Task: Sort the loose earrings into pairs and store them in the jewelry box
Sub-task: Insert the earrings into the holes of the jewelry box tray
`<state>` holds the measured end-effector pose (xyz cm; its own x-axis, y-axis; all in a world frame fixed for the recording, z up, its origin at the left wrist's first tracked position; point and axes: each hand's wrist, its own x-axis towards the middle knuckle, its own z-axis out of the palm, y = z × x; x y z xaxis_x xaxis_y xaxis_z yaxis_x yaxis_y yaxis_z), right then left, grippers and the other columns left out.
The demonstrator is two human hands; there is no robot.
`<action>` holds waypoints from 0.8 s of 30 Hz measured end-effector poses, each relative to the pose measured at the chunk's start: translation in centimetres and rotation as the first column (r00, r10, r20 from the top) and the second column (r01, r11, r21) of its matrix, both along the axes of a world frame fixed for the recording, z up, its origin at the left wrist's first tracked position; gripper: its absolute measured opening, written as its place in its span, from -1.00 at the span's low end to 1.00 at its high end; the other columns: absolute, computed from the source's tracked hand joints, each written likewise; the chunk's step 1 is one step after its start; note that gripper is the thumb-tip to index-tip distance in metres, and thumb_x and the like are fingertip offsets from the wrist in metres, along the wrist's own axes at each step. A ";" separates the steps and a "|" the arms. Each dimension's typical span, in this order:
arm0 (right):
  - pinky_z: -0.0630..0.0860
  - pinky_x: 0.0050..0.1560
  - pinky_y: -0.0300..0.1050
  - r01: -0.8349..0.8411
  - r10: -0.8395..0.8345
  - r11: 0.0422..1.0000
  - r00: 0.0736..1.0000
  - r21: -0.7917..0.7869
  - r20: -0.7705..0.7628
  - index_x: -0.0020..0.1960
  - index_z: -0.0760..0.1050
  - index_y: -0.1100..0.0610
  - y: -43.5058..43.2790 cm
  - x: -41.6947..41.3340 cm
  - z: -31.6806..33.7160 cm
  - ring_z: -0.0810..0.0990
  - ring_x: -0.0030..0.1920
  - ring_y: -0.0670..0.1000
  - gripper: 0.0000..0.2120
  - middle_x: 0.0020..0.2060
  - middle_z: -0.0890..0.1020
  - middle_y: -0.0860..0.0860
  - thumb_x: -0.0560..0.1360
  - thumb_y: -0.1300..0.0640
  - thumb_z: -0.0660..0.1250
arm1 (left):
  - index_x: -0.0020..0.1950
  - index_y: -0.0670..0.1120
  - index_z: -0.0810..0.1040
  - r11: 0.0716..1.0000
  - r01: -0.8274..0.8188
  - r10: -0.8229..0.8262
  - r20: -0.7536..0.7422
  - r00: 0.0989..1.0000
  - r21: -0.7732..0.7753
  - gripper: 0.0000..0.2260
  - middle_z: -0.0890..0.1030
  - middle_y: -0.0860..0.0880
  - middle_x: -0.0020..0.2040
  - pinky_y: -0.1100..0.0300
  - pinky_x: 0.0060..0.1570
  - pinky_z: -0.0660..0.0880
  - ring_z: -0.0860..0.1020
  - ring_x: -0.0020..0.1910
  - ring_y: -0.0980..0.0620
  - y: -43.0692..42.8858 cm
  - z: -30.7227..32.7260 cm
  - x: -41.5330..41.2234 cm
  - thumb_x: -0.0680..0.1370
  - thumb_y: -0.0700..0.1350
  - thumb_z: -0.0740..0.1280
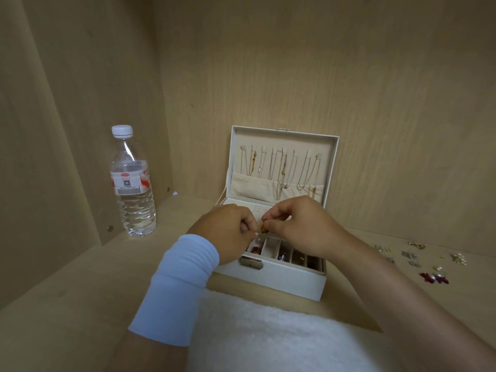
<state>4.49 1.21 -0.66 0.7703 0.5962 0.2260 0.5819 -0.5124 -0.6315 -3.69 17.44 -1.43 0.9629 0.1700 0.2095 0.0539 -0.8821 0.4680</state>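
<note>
- Earring (264,230), small and amber-brown, is pinched between the fingertips of both hands, just above the front compartments of the open jewelry box (271,281).
- Left hand (228,233) and right hand (303,226) both have their fingers curled in around it.
- Loose earrings (418,260) lie scattered on the shelf (80,291), right of the box.
- Water bottle (133,183) stands upright well to the left.

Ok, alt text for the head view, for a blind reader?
Left hand and right hand pinch a small amber earring over the open white jewelry box. Loose earrings lie to its right; a water bottle stands left.
</note>
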 end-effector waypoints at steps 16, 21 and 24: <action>0.51 -0.23 -0.14 -0.003 0.038 0.968 0.990 -0.250 0.137 -0.10 0.68 -0.06 0.6 -0.3 -0.1 0.59 -0.22 -0.14 -0.78 -0.23 0.68 -0.12 0.56 -0.13 0.32 | -0.07 0.11 0.63 1.000 0.000 0.001 0.033 0.999 -0.026 -0.90 0.55 0.17 -0.18 0.25 -0.01 0.50 0.53 -0.15 0.18 0.1 0.0 0.0 0.54 -0.10 0.39; 0.57 0.04 -0.10 -0.097 0.112 0.979 0.991 -0.180 0.072 -0.05 0.64 -0.09 -0.7 0.8 0.8 0.60 -0.08 -0.18 -0.90 -0.12 0.66 -0.17 0.57 0.05 0.36 | 0.01 0.11 0.71 0.999 0.035 -0.036 0.051 0.998 0.023 -0.89 0.46 0.26 -0.19 0.21 0.04 0.48 0.49 -0.08 0.16 0.1 -0.5 0.2 0.54 -0.03 0.40; 0.55 0.02 -0.17 -0.130 0.160 0.959 0.982 -0.251 0.103 -0.05 0.65 -0.15 -2.0 1.4 2.0 0.59 -0.09 -0.20 -0.86 -0.12 0.65 -0.19 0.53 0.10 0.41 | -0.03 0.10 0.73 1.000 0.019 -0.019 0.062 0.998 0.002 -0.89 0.46 0.29 -0.22 0.16 0.08 0.49 0.48 -0.03 0.14 0.2 -0.8 0.5 0.53 0.02 0.40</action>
